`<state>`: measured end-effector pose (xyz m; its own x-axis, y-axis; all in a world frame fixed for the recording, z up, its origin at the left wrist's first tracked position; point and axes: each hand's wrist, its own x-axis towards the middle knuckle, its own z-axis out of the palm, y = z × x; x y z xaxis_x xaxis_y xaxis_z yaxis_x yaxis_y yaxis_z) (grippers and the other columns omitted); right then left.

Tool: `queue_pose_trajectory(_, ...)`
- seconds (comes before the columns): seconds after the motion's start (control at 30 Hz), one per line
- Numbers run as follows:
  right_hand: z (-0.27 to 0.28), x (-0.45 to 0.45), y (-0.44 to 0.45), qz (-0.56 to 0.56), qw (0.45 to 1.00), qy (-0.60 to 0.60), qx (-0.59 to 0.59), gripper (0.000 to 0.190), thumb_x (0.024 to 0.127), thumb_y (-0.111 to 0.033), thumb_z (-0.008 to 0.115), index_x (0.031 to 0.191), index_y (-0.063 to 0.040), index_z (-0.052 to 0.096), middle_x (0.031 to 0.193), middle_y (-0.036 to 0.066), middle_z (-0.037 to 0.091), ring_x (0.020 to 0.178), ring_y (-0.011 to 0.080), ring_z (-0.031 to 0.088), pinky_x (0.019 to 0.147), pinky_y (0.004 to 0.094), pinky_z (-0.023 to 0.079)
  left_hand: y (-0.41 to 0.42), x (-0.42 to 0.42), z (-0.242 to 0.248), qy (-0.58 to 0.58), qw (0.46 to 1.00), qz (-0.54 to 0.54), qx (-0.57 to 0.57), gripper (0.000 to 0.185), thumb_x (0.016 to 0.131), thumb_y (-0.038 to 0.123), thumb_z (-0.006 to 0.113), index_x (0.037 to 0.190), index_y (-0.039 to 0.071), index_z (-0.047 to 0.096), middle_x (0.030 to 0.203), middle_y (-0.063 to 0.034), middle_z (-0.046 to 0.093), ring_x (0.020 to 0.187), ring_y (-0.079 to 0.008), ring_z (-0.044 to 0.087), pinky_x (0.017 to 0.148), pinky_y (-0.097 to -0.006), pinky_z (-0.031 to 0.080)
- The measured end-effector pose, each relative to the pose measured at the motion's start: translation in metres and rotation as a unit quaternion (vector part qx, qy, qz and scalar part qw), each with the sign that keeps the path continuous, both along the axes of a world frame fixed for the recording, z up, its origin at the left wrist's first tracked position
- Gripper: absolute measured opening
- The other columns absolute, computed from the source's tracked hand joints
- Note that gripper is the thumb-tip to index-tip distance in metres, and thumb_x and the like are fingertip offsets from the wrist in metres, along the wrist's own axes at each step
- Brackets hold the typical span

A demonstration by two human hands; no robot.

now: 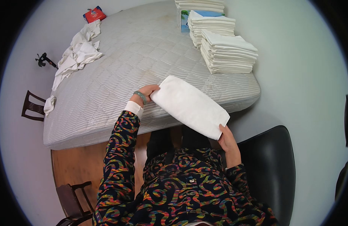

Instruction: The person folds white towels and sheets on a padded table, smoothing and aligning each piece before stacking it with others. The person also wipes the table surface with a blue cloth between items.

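A folded white cloth (191,107), perhaps a towel, is held out flat between my two hands, above the near edge of a striped, quilted mattress (128,67). My left hand (147,92), with a green bangle at its wrist, pinches the cloth's upper left end. The lower right end is gripped by my right hand (227,138), thumb on top. Beyond the cloth, on the right side of the mattress, stands a tall stack of folded white cloths (229,55), with another stack (212,26) just behind it.
Crumpled white cloths (78,55) lie along the mattress's left edge, near a red package (95,14). A blue box (185,21) stands behind the stacks, more folded cloths (200,5) on it. A black chair (270,169) is at my right; wooden chairs (71,197) stand at left.
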<state>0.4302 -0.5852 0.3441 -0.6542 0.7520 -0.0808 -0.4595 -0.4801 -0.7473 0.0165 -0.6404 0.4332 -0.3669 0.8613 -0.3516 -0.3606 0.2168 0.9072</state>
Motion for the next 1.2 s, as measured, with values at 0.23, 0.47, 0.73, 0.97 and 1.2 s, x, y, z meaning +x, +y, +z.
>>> queue_pose_trajectory(0.23, 0.032, 0.007, 0.017, -0.013, 0.994, -0.074, 0.077, 0.052, 0.094, -0.011, 0.05, 0.142, 0.002, 0.034, 0.136, 0.012, 0.049, 0.121, 0.0209, 0.05, 0.1, 0.0332, 0.041, -0.038, 0.038, 0.019, -0.049, 0.993, -0.106, -0.022, 0.035, 0.088, 0.016, 0.061, 0.116, -0.004, 0.059, 0.113, -0.0145, 0.066, 0.099, -0.0212, 0.065, 0.087, -0.0343, 0.053)
queue_pose_trajectory(0.47, 0.111, -0.026, 0.026, 0.048, 0.975, -0.089, 0.2, 0.061, 0.093, -0.01, 0.052, 0.147, 0.001, 0.026, 0.139, 0.011, 0.046, 0.125, 0.0177, 0.047, 0.103, 0.0305, 0.038, -0.036, 0.068, 0.065, 0.024, 0.99, -0.12, 0.069, 0.042, 0.09, 0.016, 0.059, 0.126, -0.004, 0.052, 0.116, -0.0134, 0.064, 0.102, -0.0219, 0.064, 0.089, -0.0341, 0.053)
queue_pose_trajectory(0.73, 0.184, -0.159, 0.068, 0.134, 0.925, -0.063, 0.351, 0.065, 0.093, -0.009, 0.054, 0.149, 0.001, 0.021, 0.137, 0.011, 0.045, 0.123, 0.0179, 0.045, 0.102, 0.0304, 0.038, 0.019, 0.073, 0.124, 0.122, 0.965, -0.069, 0.221, 0.036, 0.095, 0.01, 0.05, 0.129, -0.002, 0.051, 0.113, -0.0063, 0.063, 0.097, -0.0119, 0.061, 0.084, -0.0258, 0.049)
queue_pose_trajectory(0.97, 0.244, -0.298, 0.175, 0.147, 0.873, -0.137, 0.445, 0.067, 0.092, -0.019, 0.055, 0.146, 0.003, 0.021, 0.128, 0.023, 0.053, 0.111, 0.0269, 0.057, 0.094, 0.0347, 0.045, 0.12, -0.032, 0.159, 0.166, 0.965, 0.038, 0.2, 0.045, 0.095, 0.016, 0.052, 0.135, -0.002, 0.042, 0.115, -0.0062, 0.058, 0.1, -0.0106, 0.055, 0.085, -0.0249, 0.046)
queue_pose_trajectory(1.2, 0.262, -0.368, 0.225, 0.224, 0.819, -0.214, 0.483, 0.072, 0.091, -0.025, 0.057, 0.144, 0.006, 0.019, 0.118, 0.029, 0.056, 0.1, 0.0354, 0.062, 0.082, 0.0389, 0.049, 0.175, -0.091, 0.162, 0.124, 0.978, 0.036, 0.162, 0.055, 0.089, 0.02, 0.062, 0.134, 0.002, 0.035, 0.121, -0.0094, 0.053, 0.111, -0.0169, 0.052, 0.094, -0.0311, 0.044)
